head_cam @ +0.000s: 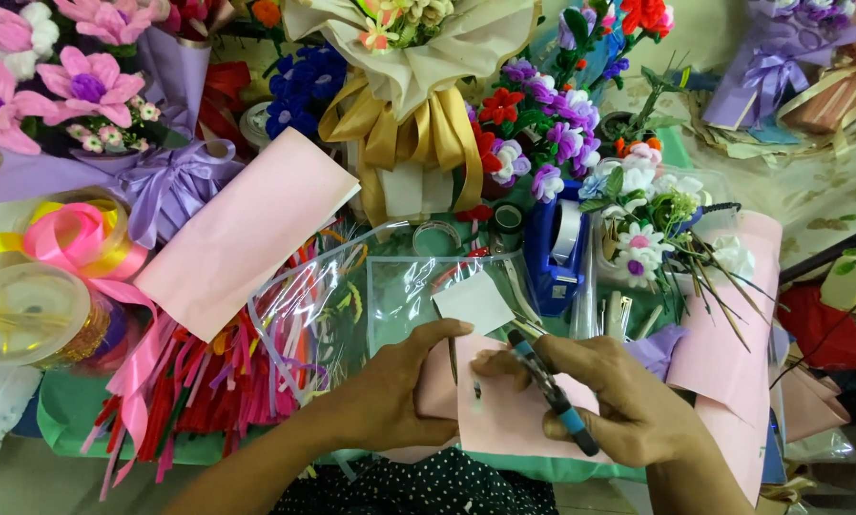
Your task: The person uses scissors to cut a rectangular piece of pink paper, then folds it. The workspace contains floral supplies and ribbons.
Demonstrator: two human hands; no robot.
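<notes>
My left hand (404,386) pinches the left edge of a small pink paper sheet (509,420) held low at the centre. My right hand (618,396) grips a pair of dark pliers with blue handles (552,391) that lie across the same sheet, its thumb touching the sheet's upper edge. Just above the hands sit a clear plastic bag (399,286) and a small white card (473,300).
A folded pink paper (247,229) lies at left over red and pink pipe cleaners (208,391). A blue tape dispenser (554,257), ribbon spools (27,315), handmade flower bouquets (542,133) and more pink sheets (733,353) crowd the green table.
</notes>
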